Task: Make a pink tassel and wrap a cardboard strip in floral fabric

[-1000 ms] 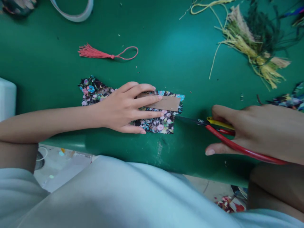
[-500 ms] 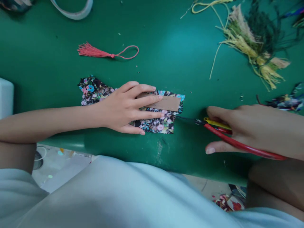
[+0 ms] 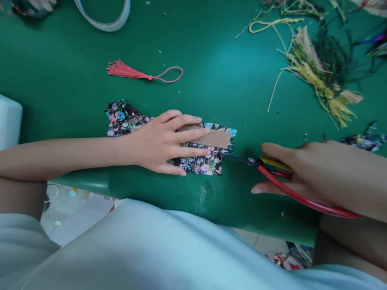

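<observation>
My left hand [image 3: 169, 143] lies flat with fingers spread, pressing a brown cardboard strip [image 3: 216, 138] and the dark floral fabric [image 3: 201, 166] beneath it onto the table. Part of the strip is hidden under my fingers. In my right hand [image 3: 305, 169] is a pair of scissors [image 3: 281, 180] with red handles and some yellow on the grip. Their blades reach into the fabric's right edge, just below the cardboard, with the tips near my left fingertips. A cut runs in from that edge, parting the cloth above from the cloth below.
On the green table [image 3: 211, 72], a coral tassel [image 3: 130, 70] lies beyond the fabric. A tape roll [image 3: 110, 26] sits at the back left, a white box [image 3: 10, 121] at the left edge. Yellow and green raffia-like strands [image 3: 320, 76] and fabric scraps [image 3: 365, 141] are at the right.
My right hand has moved the scissors slightly left, and the blades reach further into the fabric. My left hand stays on the cardboard and cloth. The whole view has shifted a little.
</observation>
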A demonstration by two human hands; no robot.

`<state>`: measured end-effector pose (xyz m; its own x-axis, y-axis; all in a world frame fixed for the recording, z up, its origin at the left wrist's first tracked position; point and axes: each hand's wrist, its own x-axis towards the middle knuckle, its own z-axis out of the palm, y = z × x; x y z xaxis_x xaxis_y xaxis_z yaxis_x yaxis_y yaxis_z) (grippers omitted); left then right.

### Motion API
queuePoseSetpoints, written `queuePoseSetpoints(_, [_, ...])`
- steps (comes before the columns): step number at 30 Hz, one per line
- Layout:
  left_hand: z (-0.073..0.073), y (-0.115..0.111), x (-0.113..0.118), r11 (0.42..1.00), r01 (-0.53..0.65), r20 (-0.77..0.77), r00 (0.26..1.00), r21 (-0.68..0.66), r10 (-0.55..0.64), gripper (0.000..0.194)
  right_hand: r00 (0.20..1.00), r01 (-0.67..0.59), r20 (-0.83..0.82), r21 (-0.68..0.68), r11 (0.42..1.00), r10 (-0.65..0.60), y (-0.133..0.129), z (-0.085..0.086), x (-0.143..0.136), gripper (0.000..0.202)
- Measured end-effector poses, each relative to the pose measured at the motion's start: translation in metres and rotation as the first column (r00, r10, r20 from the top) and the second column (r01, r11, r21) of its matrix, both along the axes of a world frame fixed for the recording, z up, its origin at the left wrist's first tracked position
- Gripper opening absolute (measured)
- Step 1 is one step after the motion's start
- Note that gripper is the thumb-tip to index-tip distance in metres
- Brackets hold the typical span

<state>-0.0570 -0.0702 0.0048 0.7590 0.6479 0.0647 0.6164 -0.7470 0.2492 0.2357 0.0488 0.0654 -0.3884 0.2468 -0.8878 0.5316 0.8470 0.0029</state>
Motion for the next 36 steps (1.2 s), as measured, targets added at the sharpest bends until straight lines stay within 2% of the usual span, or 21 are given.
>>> queuePoseSetpoints(6, [0.000, 0.000, 0.001, 0.992, -0.014, -0.051, 0.999, -0.122, 0.007, 0.065, 0.998, -0.054, -0.012, 0.061, 0.997, 0.054, -0.005, -0.001, 0.006, 0.062])
queuePoseSetpoints(9, [-0.001, -0.001, 0.000, 0.993, -0.016, -0.033, 0.999, -0.120, 0.012, 0.063, 0.995, -0.079, -0.054, 0.056, 0.995, 0.082, -0.001, -0.003, 0.009, 0.063])
queuePoseSetpoints(13, [-0.002, -0.001, 0.000, 0.992, -0.023, -0.027, 0.999, -0.125, 0.020, 0.063, 0.981, -0.103, -0.161, 0.068, 0.992, 0.112, 0.002, -0.007, 0.018, 0.050])
queuePoseSetpoints(19, [0.000, 0.000, 0.001, 0.989, -0.023, -0.081, 0.997, -0.144, 0.012, 0.065, 0.947, -0.152, -0.251, 0.202, 0.968, 0.201, 0.003, -0.010, 0.035, 0.038])
queuePoseSetpoints(22, [0.000, -0.001, 0.000, 0.997, -0.011, -0.054, 0.999, -0.072, 0.007, 0.061, 0.953, -0.146, -0.233, 0.200, 0.969, 0.192, 0.003, -0.009, 0.034, 0.045])
queuePoseSetpoints(24, [0.000, -0.001, -0.001, 0.999, -0.008, -0.036, 0.999, -0.034, 0.007, 0.060, 0.967, -0.132, -0.198, 0.159, 0.978, 0.163, 0.002, -0.007, 0.030, 0.059])
queuePoseSetpoints(29, [0.001, -0.001, -0.001, 0.999, -0.005, -0.047, 0.999, -0.041, 0.003, 0.060, 0.996, -0.050, -0.076, 0.065, 0.997, 0.055, -0.003, -0.001, 0.019, 0.089])
queuePoseSetpoints(32, [0.001, -0.001, -0.001, 0.998, -0.009, -0.051, 0.999, -0.063, 0.006, 0.062, 1.000, -0.016, 0.012, 0.036, 0.999, 0.015, -0.005, 0.002, 0.011, 0.095])
queuePoseSetpoints(36, [0.000, 0.000, 0.000, 0.996, -0.018, -0.050, 0.999, -0.084, 0.014, 0.062, 0.994, -0.001, 0.109, 0.026, 1.000, -0.002, -0.005, 0.004, 0.001, 0.091])
